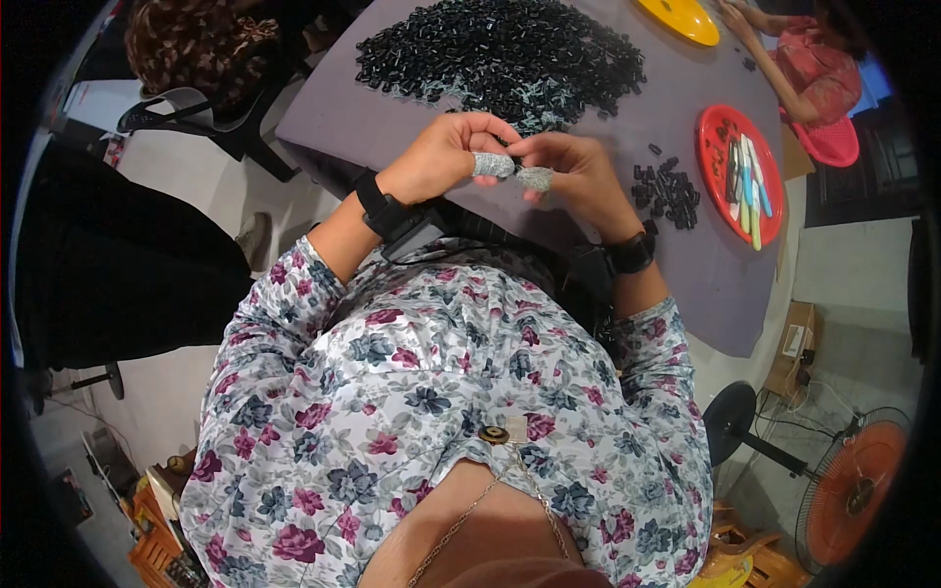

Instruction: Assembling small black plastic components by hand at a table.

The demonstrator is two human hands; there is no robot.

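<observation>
My left hand (pixel 438 161) and my right hand (pixel 586 182) meet above the near edge of the cloth-covered table, fingers closed in a pinch. Between their fingertips is a small black piece (pixel 518 164), mostly hidden by the fingers. Grey wrapping (pixel 491 165) covers my left thumb, and a similar rough grey wrapping (pixel 535 178) is around my right thumb. Just beyond the hands spreads a large heap of small black pieces (pixel 500 49), with translucent pale bits (pixel 461 93) along its near side. A smaller pile of black pieces (pixel 667 191) lies right of my right hand.
On the right of the table (pixel 730 304), a red plate (pixel 706 167) holds several knife-like tools (pixel 753 196) and dark bits. A yellow plate (pixel 686 20) is at the far right. One person (pixel 818 78) sits across, another (pixel 201 49) far left. A fan (pixel 853 500) stands lower right.
</observation>
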